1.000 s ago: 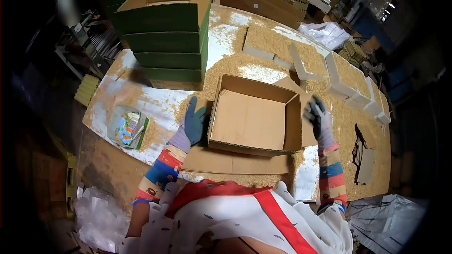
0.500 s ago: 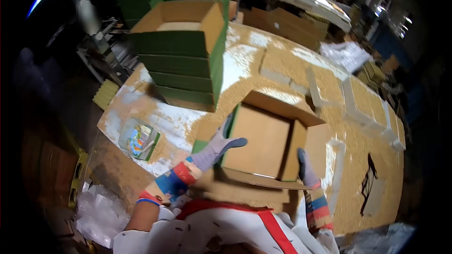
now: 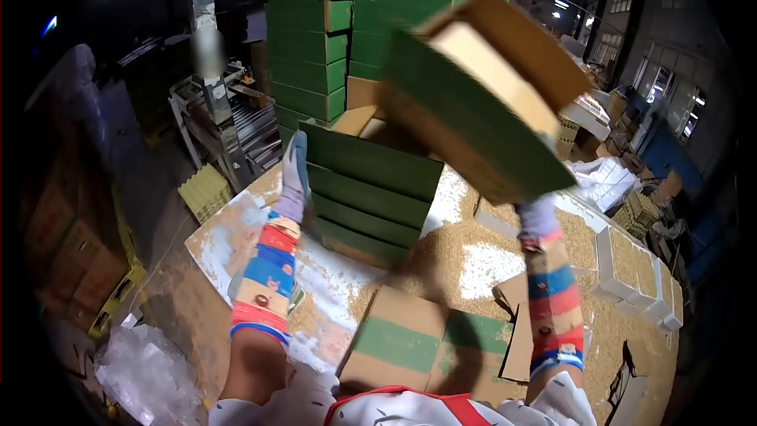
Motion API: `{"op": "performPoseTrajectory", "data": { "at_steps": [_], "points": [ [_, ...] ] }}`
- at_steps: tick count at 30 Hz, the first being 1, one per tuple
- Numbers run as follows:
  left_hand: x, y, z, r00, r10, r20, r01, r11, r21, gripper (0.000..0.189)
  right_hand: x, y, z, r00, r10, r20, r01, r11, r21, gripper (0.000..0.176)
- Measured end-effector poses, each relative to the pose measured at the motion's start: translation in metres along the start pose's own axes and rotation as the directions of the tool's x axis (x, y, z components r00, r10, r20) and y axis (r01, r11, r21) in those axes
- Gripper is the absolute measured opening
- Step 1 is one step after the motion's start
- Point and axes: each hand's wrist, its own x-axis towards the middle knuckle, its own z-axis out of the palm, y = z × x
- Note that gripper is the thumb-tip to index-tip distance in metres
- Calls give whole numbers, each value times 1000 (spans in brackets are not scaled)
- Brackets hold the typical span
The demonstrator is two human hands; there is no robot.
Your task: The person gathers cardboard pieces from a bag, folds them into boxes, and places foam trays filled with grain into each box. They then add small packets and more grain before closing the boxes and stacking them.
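Observation:
A green and brown open cardboard box (image 3: 473, 122), blurred and tilted, is raised above the table, with my right hand (image 3: 540, 217) gripping its lower right corner. The fingers of that hand are mostly hidden by the box. My left hand (image 3: 295, 170), in a grey glove, is at the left side of the stack of nested green boxes (image 3: 371, 189); its fingers are stretched upward against the top box's edge. Flat cardboard with a green stripe (image 3: 402, 343) lies on the table in front of me.
Behind the stack rises a tall pile of green boxes (image 3: 307, 55). White frames with grainy brown material (image 3: 623, 268) stand on the table (image 3: 331, 300) at the right. A clear plastic bag (image 3: 150, 371) is at the lower left, and a roller conveyor (image 3: 256, 130) stands beyond.
The open box has been lifted from the table's front, up and to the right, with my right hand. My left hand has let go of it and moved to the stack. The view has tilted up.

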Motion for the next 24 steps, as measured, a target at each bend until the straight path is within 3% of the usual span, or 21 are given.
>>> {"op": "performPoseTrajectory", "data": {
  "at_steps": [1, 2, 4, 5, 7, 8, 9, 11, 12, 13, 14, 15, 16, 17, 18, 19, 20, 21, 23, 24],
  "points": [
    [0, 4, -6, 979, -204, 10, 197, 930, -310, 46, 8, 24, 24, 1000, -9, -4, 9, 994, -104, 58],
    [1, 7, -11, 917, -400, 20, 331, 731, -597, 48, 15, 40, 45, 991, 131, -12, -132, 987, -95, 60],
    [-6, -43, -12, 906, -398, -143, 349, 895, -278, 51, 29, 74, 88, 915, 404, -27, -404, 912, -75, 64],
    [-9, -12, -11, 991, -129, -39, 127, 991, -44, 51, 32, 78, 90, 930, 363, -61, -367, 907, -206, 63],
    [-8, -65, -59, 977, -209, -41, 213, 953, 215, 49, 39, 88, 95, 952, 277, -129, -305, 832, -463, 60],
    [-16, -53, -55, 984, -178, 12, 175, 975, 137, 48, 24, 81, 87, 991, 44, -127, -132, 506, -853, 56],
    [-21, -53, -57, 995, -97, 27, 87, 966, 243, 45, 8, 76, 72, 992, -129, -12, -12, -4, -1000, 52],
    [-43, -42, -46, 998, 56, 15, -57, 892, 448, 40, -52, 82, 26, 886, -410, 216, 274, 89, -958, 49],
    [-61, -29, -32, 992, 126, -11, -100, 830, 549, 39, -94, 78, 1, 920, -304, 247, 305, 162, -938, 45],
    [-96, 38, 12, 988, 117, -98, -53, 866, 498, 41, -134, 85, -46, 896, 3, 445, 444, -80, -893, 43],
    [-144, 82, 57, 997, -63, -55, 65, 997, 39, 50, -181, 94, -101, 877, 103, 469, 480, -198, -855, 52],
    [-185, 99, 75, 978, -27, 205, -28, 965, 260, 53, -227, 84, -148, 873, 433, 225, 373, -295, -880, 56],
    [-219, 112, 80, 891, -38, 452, -183, 882, 434, 57, -261, 45, -174, 732, 677, -69, 233, -345, -909, 58],
    [-250, 110, 78, 713, -186, 676, -313, 778, 545, 75, -293, 10, -194, 694, 671, -262, 130, -474, -871, 57],
    [-274, 131, 90, 484, -287, 827, -469, 713, 521, 83, -320, -25, -211, 783, 582, -219, 110, -476, -873, 55],
    [-304, 136, 92, 342, -336, 877, -462, 753, 469, 87, -340, -55, -232, 800, 561, -210, 130, -505, -854, 56],
    [-339, 131, 83, 192, -427, 884, -542, 704, 458, 94, -354, -85, -251, 797, 551, -247, 143, -570, -809, 57],
    [-362, 130, 76, 116, -437, 892, -603, 683, 413, 97, -372, -113, -263, 789, 544, -287, 155, -627, -763, 59],
    [-390, 130, 70, -25, -450, 893, -711, 636, 301, 101, -390, -162, -269, 689, 460, -560, 71, -812, -580, 59],
    [-389, 136, 74, -21, -474, 880, -752, 588, 299, 97, -396, -166, -267, 749, 391, -535, -24, -790, -613, 59]
  ]
}}
